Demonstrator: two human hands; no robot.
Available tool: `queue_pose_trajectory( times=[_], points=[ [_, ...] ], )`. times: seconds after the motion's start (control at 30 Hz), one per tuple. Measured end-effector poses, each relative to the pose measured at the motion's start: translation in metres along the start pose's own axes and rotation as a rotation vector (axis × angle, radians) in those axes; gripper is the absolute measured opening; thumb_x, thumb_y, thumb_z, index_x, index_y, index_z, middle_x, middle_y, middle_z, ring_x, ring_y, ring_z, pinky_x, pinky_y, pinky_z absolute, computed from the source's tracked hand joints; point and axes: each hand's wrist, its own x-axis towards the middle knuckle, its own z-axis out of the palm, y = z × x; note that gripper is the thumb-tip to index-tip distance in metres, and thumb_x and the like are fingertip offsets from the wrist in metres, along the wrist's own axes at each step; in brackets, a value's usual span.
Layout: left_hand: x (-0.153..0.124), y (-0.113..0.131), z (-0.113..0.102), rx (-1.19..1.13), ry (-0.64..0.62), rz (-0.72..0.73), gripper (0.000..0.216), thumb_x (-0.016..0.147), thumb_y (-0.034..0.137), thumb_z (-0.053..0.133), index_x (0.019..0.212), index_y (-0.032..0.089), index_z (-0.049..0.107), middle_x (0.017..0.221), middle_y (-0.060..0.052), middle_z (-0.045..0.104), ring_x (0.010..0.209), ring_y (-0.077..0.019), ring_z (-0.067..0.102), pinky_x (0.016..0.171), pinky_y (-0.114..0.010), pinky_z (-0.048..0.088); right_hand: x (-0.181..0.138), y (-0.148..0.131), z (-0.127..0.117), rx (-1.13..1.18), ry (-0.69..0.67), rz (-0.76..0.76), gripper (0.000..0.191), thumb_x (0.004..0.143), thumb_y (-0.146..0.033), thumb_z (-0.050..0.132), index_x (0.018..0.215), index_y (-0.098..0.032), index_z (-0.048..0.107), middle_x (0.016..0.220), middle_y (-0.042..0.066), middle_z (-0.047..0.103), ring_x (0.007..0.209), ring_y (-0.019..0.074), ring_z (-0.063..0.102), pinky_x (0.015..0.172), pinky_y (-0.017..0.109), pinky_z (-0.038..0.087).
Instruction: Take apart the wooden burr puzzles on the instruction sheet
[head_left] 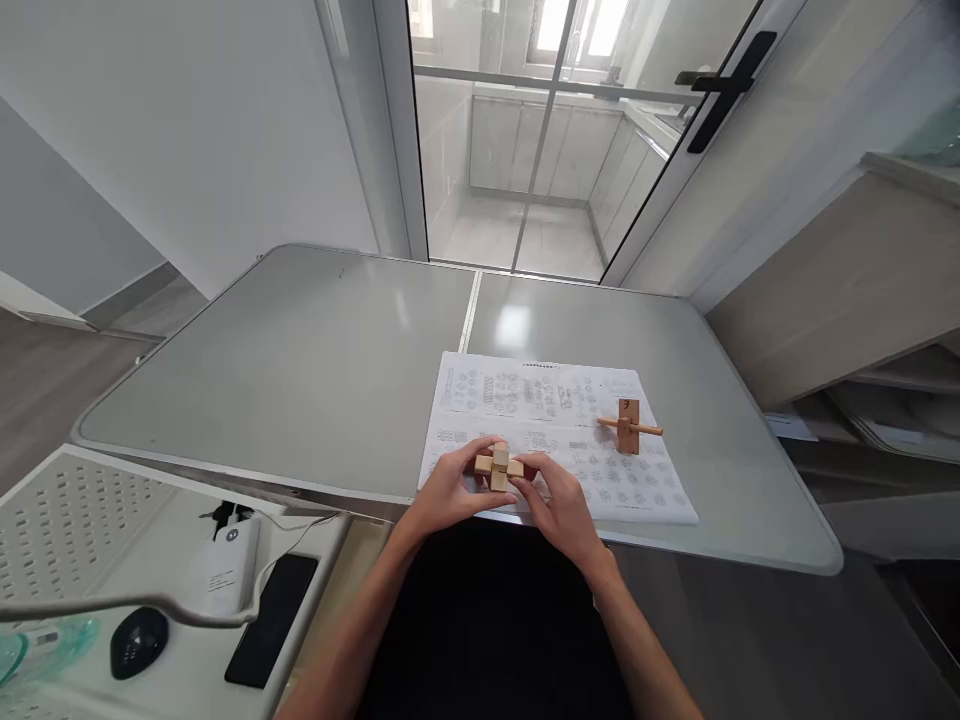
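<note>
Between my two hands is a light wooden interlocking puzzle (499,463) made of crossed square bars. It is held just above the near edge of a printed paper sheet. My left hand (451,490) grips the puzzle from the left, thumb below and fingers behind. At its right side my right hand (553,500) pinches an end of a bar between thumb and fingers. The printed instruction sheet (555,400), covered with small diagrams, lies under and beyond my hands. On its right part rests a darker wooden piece (628,427) with a thin rod across it.
The grey folding table (300,370) has a seam down its middle. At lower left, a white cart (157,500) holds a white power bank (232,562) with a cable, a black phone (271,620) and a black mouse (139,642). A glass door (517,140) stands behind the table.
</note>
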Motion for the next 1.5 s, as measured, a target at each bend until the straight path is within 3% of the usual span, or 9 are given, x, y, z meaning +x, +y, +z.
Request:
queue_pose_trajectory(
  times=[0.2,0.33,0.47,0.53,0.67,0.83,1.1,1.27,1.5],
  points=[
    [0.0,0.001,0.0,-0.001,0.038,0.004,0.071,0.079,0.042,0.087,0.142,0.024,0.058,0.104,-0.003,0.071,0.09,-0.0185,0.065,0.088,-0.032,0.053,0.004,-0.001,-0.001,0.072,-0.083,0.133,0.013,0.107,-0.033,0.051,0.108,-0.023,0.059,0.086,0.002,0.064,0.077,0.0199,0.061,0.072,0.033,0.047],
    [0.001,0.0,0.0,-0.049,0.076,0.005,0.071,0.075,0.043,0.09,0.137,0.023,0.061,0.104,-0.004,0.07,0.091,-0.0192,0.065,0.084,-0.031,0.053,0.008,-0.005,-0.001,0.057,-0.16,0.126,0.015,0.107,-0.035,0.05,0.103,-0.024,0.058,0.094,0.005,0.065,0.081,0.021,0.061,0.072,0.034,0.049],
    [0.002,0.001,0.002,-0.102,0.133,-0.008,0.068,0.071,0.039,0.093,0.129,0.021,0.062,0.102,-0.004,0.069,0.095,-0.0206,0.066,0.086,-0.031,0.054,0.01,-0.013,0.0,0.108,-0.039,0.184,0.022,0.107,-0.041,0.05,0.115,-0.024,0.06,0.112,0.009,0.066,0.096,0.0233,0.064,0.083,0.037,0.052],
    [0.002,0.002,0.004,-0.104,0.157,-0.02,0.068,0.068,0.039,0.095,0.125,0.021,0.062,0.097,-0.002,0.068,0.093,-0.02,0.066,0.083,-0.03,0.054,0.011,-0.017,-0.001,0.138,0.006,0.274,0.027,0.108,-0.047,0.047,0.109,-0.024,0.061,0.104,0.007,0.068,0.092,0.0227,0.065,0.081,0.036,0.052],
    [0.003,0.001,0.006,-0.084,0.171,-0.031,0.069,0.065,0.039,0.096,0.121,0.022,0.061,0.092,0.0,0.066,0.088,-0.0188,0.065,0.078,-0.029,0.054,0.013,-0.026,-0.006,0.225,-0.138,0.4,0.035,0.106,-0.055,0.049,0.1,-0.023,0.063,0.084,0.003,0.069,0.076,0.0202,0.064,0.07,0.033,0.049],
    [0.002,-0.001,0.003,-0.068,0.111,0.016,0.073,0.072,0.039,0.093,0.134,0.024,0.059,0.1,-0.002,0.067,0.094,-0.02,0.066,0.088,-0.033,0.054,0.019,-0.036,-0.01,0.279,-0.164,0.472,0.035,0.098,-0.056,0.063,0.106,-0.022,0.067,0.089,0.004,0.074,0.077,0.0201,0.066,0.067,0.031,0.048],
    [0.003,-0.003,0.001,-0.07,0.1,0.06,0.064,0.08,0.038,0.088,0.134,0.024,0.059,0.104,-0.004,0.066,0.094,-0.0195,0.065,0.091,-0.035,0.055,0.017,-0.023,-0.008,0.34,-0.127,0.499,0.042,0.097,-0.063,0.059,0.097,-0.022,0.066,0.08,0.001,0.062,0.065,0.0158,0.052,0.061,0.031,0.044],
    [0.003,-0.002,0.001,-0.049,0.143,0.146,0.06,0.077,0.037,0.09,0.128,0.024,0.062,0.134,-0.011,0.06,0.109,-0.0235,0.064,0.094,-0.037,0.055,0.016,-0.023,-0.008,0.459,-0.21,0.518,0.045,0.099,-0.068,0.052,0.094,-0.024,0.056,0.071,-0.001,0.06,0.065,0.0187,0.057,0.066,0.035,0.049],
    [-0.001,0.007,-0.006,-0.064,-0.029,0.108,0.073,0.077,0.032,0.09,0.143,0.029,0.058,0.14,-0.009,0.065,0.121,-0.0271,0.064,0.107,-0.041,0.05,0.016,-0.027,-0.011,0.572,-0.319,0.51,0.045,0.1,-0.068,0.051,0.094,-0.024,0.052,0.067,-0.005,0.053,0.057,0.014,0.047,0.059,0.03,0.042]
  ],
)
